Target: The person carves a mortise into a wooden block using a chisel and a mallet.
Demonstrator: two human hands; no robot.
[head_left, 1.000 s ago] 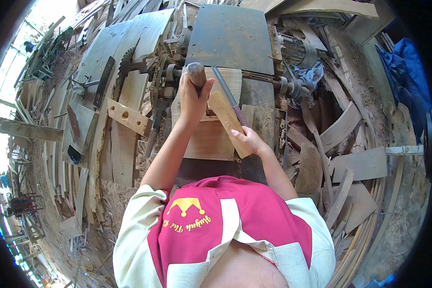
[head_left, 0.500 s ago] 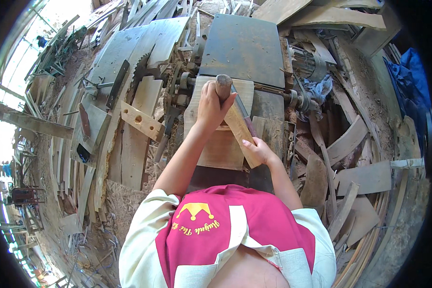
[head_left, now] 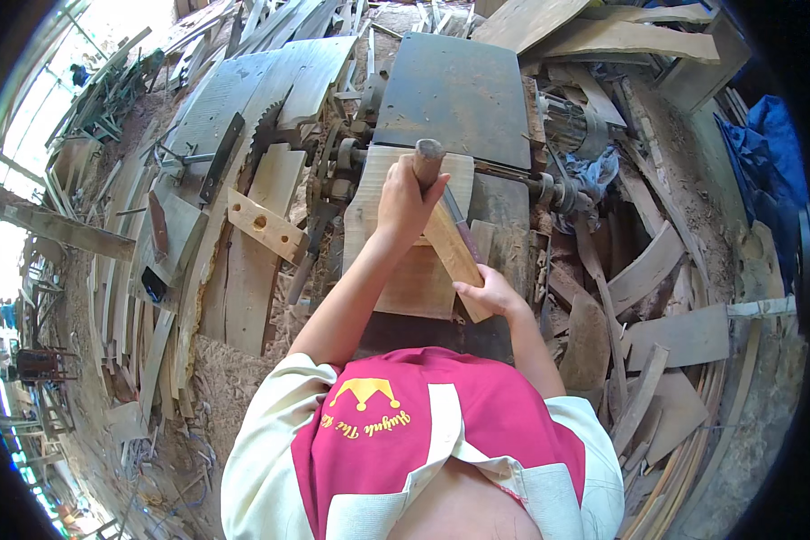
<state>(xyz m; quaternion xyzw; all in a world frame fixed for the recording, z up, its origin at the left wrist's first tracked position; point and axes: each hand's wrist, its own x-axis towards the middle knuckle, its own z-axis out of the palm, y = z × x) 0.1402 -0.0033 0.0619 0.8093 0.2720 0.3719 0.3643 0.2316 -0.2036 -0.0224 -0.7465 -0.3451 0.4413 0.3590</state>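
My left hand [head_left: 402, 200] is closed round a thick, round-ended wooden handle [head_left: 429, 160], held up over the machine bed. From below that hand, a pale squared wooden strip [head_left: 450, 252] slants down to the right. My right hand [head_left: 492, 292] grips the strip near its lower end, thumb on top. Along the strip's right side lies a narrow metal bar [head_left: 454, 209] with a reddish-brown lower part; its join to the handle is hidden by my left fingers. Beneath my hands is a broad pale board [head_left: 414, 283] on the machine.
A grey metal machine table [head_left: 450, 94] stands ahead. To the left is a toothed circular saw blade [head_left: 265, 130], near a wooden block with holes [head_left: 265, 228]. A motor [head_left: 571, 126] sits at the right. Offcuts [head_left: 648, 265] and sawdust lie around.
The handle and my left hand have shifted slightly right. My right hand and the strip's lower end have moved slightly right and down. Both grips stay closed.
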